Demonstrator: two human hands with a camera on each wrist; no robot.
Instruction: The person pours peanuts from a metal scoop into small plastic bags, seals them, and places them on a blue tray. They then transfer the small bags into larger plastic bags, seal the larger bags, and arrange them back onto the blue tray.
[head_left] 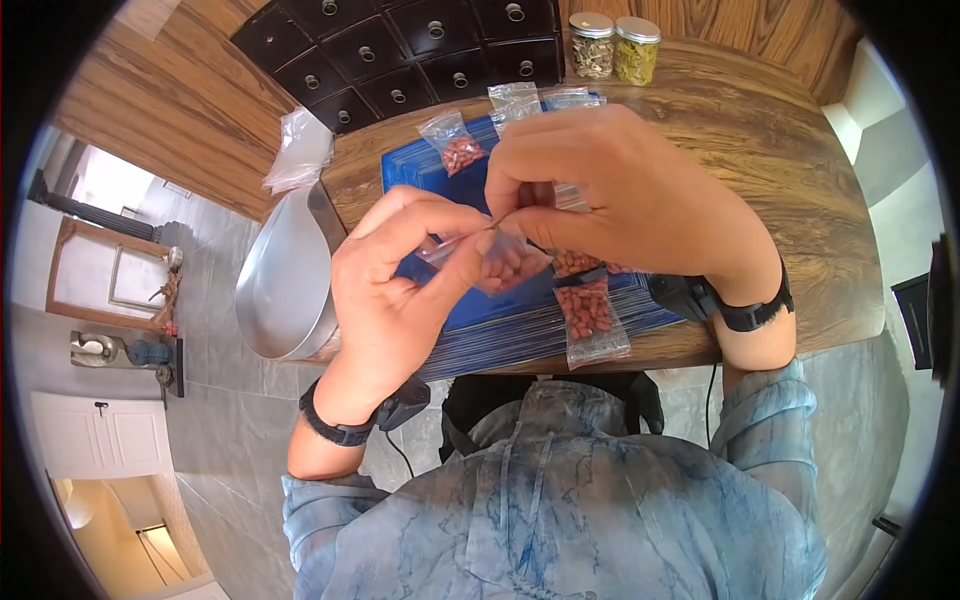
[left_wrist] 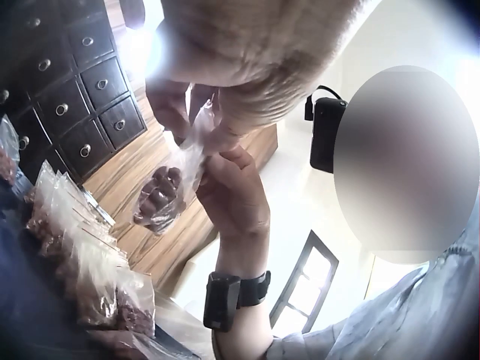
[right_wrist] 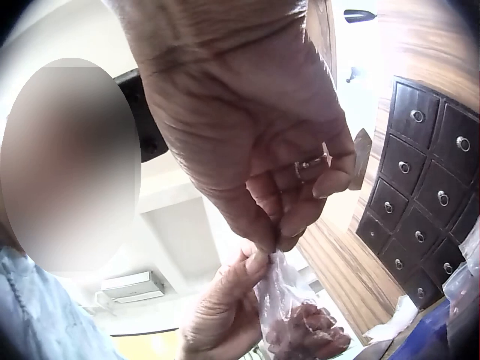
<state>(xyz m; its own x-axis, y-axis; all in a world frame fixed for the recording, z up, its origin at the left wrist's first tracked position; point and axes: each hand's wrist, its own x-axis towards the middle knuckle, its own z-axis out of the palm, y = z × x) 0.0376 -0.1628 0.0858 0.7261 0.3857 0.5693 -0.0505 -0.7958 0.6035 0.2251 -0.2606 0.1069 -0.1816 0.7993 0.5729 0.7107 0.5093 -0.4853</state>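
Above the blue mat (head_left: 480, 341), both hands pinch the top edge of a small clear plastic bag (head_left: 512, 268) of reddish, peanut-like kernels. My left hand (head_left: 390, 260) holds the edge between thumb and forefinger. My right hand (head_left: 620, 185) grips the same edge close beside it, a ring showing on one finger in the right wrist view. The filled part of the bag (left_wrist: 160, 199) hangs below the fingertips in the left wrist view. Another filled bag (head_left: 588, 312) lies near the mat's front edge, and one more (head_left: 460, 150) toward the back; the right hand partly hides others.
A dark cabinet of small drawers (head_left: 430, 45) stands at the back, with two lidded jars (head_left: 637, 55) to its right. On the left are a metal tray (head_left: 285, 280) and a stack of clear bags (head_left: 300, 150). The wooden table (head_left: 780, 200) has a curved right edge.
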